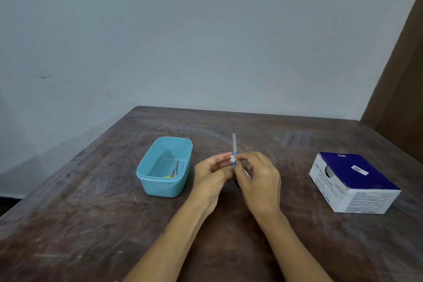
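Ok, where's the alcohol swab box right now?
Head view: the alcohol swab box sits on the table, on the right side, apart from the right hand.

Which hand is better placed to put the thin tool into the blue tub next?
Probably the left. The left hand is beside the blue tub; the right hand is farther from it, nearer the swab box. Both pinch the thin tool.

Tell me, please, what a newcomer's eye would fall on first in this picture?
At centre, the left hand and right hand pinch a slim grey tool where a small white pad sits against it. A teal tub left of them holds a metal instrument; a blue-and-white alcohol swab box lies to the right.
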`<state>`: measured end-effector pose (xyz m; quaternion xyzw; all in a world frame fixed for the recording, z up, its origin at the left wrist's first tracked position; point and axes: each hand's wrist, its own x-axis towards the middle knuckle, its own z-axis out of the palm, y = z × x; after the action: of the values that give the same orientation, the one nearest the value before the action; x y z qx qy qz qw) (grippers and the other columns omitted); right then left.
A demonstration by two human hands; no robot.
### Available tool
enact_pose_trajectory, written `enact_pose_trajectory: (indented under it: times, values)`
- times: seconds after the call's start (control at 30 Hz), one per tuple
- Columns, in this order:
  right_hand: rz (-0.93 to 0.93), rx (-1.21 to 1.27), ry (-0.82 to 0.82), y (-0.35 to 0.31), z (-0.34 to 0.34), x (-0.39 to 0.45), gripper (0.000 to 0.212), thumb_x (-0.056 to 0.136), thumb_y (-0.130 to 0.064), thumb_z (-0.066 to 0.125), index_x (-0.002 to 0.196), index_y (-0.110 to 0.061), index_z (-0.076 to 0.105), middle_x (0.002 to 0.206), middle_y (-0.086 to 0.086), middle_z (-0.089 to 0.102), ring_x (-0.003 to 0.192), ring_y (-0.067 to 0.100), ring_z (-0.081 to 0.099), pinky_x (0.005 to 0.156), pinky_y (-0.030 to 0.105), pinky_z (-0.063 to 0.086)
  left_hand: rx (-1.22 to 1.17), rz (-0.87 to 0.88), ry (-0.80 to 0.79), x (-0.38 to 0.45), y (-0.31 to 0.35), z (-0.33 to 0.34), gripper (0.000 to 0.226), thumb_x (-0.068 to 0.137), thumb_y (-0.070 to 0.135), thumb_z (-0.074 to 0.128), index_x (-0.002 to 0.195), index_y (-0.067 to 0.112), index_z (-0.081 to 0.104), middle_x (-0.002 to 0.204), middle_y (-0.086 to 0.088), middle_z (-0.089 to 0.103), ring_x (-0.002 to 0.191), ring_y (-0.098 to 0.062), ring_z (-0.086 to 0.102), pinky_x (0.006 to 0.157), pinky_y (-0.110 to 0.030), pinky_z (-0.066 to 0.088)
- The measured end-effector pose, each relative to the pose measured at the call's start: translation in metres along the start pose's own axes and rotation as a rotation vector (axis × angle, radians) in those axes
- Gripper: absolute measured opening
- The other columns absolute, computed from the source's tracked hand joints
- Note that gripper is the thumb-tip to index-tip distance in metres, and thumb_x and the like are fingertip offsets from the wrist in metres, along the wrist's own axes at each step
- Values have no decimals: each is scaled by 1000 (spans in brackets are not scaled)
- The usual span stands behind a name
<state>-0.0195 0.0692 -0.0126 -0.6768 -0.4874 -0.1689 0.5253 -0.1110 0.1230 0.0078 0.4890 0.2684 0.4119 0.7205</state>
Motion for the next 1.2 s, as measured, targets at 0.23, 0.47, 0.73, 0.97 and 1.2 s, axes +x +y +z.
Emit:
enact_pose_trajectory:
  times: [0.23,0.47,0.73,0.97,1.2]
  values:
    - [30,-13,12,0,-1,0,17,76,-12,73,89,-24,72,80,-10,65,62,10,58,56,29,51,116,13,18,0,-2,-1,38,73,-21,60,87,13,69,78,-9,73,74,-17,69,61,-19,54]
    - [31,11,36,-1,-5,1,15,73,-10,73,84,-21,71,74,-11,62,57,5,55,55,30,52,248,66,-6,-2,-5,-1,29,80,-8,62,93,16,72,88,-9,74,86,-19,71,72,-26,56]
    - [61,-2,128,2,-5,3,18,75,-8,73,90,-18,71,81,-5,65,64,16,61,60,41,54,330,17,-74,-6,-1,3,28,80,-12,59,102,3,70,92,-18,72,85,-24,70,68,-24,58]
    - [136,20,105,3,-6,3,10,75,-14,72,81,-21,68,75,-10,60,61,13,58,57,39,53,314,-57,-138,-6,0,0,28,79,-15,57,97,2,71,90,-18,72,79,-22,70,68,-28,59]
    - [188,29,113,3,-7,3,8,74,-16,70,80,-21,68,75,-8,61,62,12,59,59,39,53,296,-90,-156,-6,-1,1,28,79,-15,57,97,2,70,89,-18,71,78,-20,70,69,-31,59]
